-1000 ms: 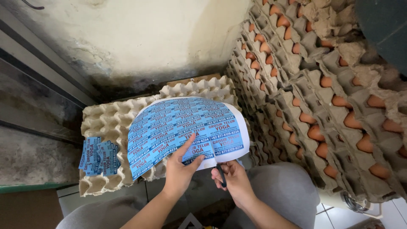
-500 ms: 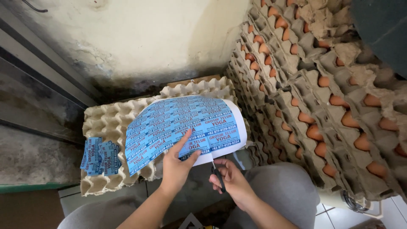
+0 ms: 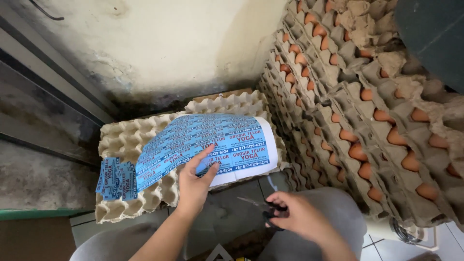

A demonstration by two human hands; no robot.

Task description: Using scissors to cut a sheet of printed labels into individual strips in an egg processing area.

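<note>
Empty egg trays [image 3: 125, 140] carry label sheet [image 3: 203, 142] — perhaps cut labels [image 3: 113, 179].

Open floor [image 3: 227, 212] lies between the knees. Stacked egg trays [image 3: 367, 121] wall off the right side; the wall [image 3: 159, 43] closes behind. The empty tray stack [image 3: 125, 140] blocks ahead, its far-side gap probably narrow.

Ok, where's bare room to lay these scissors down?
Bare spots: the empty egg tray left of the blue label sheet, above the cut labels, and the floor between left hand and right hand. Crowded: the stacked egg trays to the right.
</note>
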